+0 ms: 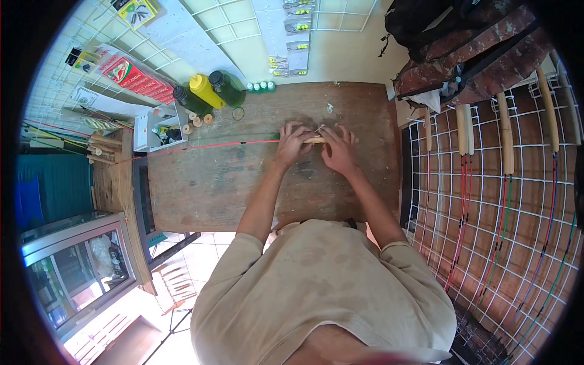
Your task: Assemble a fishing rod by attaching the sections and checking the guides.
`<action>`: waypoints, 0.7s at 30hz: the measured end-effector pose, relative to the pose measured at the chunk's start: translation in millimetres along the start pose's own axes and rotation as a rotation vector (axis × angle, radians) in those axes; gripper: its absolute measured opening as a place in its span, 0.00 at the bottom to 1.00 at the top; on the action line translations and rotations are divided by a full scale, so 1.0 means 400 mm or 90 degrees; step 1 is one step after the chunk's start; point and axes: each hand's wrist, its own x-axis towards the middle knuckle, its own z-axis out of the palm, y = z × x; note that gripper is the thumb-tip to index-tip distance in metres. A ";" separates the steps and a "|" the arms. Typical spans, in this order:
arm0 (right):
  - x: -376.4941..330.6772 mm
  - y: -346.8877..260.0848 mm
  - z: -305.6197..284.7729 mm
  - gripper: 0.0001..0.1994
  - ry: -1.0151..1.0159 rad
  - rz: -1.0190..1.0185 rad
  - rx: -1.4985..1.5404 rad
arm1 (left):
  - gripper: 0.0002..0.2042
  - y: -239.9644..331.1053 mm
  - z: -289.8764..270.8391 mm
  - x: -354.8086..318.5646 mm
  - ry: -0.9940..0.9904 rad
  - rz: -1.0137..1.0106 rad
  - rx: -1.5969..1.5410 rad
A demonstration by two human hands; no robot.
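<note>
**Both hands on a rod handle at the middle of the desk**

The left hand (294,143) and the right hand (339,149) sit close together, both closed around a pale wooden handle (316,140) that shows only in the narrow gap between them. From the left hand a thin red rod (207,146) runs out toward 9 o'clock, lying low across the boards and past the desk's edge. Whether the fingers are working a thread or wrap on the handle is too small to tell.

The desk (243,188) is a worn brown wooden top, scuffed and stained, set against a pale wall hung with white wire grid panels (219,24). At 7 o'clock the floor is light tile, with a glass-fronted cabinet (79,267) beside it.

At 11 o'clock from the hands stand three bottles (207,91), one yellow between two dark green, with small wooden spools (198,118) and a white tray (159,125) just beside them. Small packets (297,27) hang on the wall at 12 o'clock. At 1 o'clock a camouflage bag (468,48) rests on the desk's far corner. At 3 o'clock a white wire rack (523,243) carries finished rods (505,140) with pale handles and red or green shafts. Nothing lies between the hands and the person's beige shirt (322,292).
</note>
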 end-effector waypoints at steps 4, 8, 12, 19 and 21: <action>-0.006 -0.004 0.040 0.23 -0.046 0.020 0.073 | 0.22 -0.019 0.032 -0.021 0.008 0.019 0.045; -0.016 0.007 0.063 0.21 -0.094 0.053 0.157 | 0.21 -0.019 0.042 -0.047 0.045 0.048 0.046; -0.018 0.015 0.076 0.19 -0.077 0.082 0.229 | 0.16 0.010 0.037 -0.064 0.083 -0.001 -0.018; -0.044 -0.008 0.110 0.15 0.000 0.123 0.282 | 0.11 0.014 0.093 -0.078 0.147 -0.125 -0.068; -0.047 -0.006 0.115 0.14 0.016 0.121 0.287 | 0.12 0.022 0.097 -0.073 0.145 -0.189 -0.089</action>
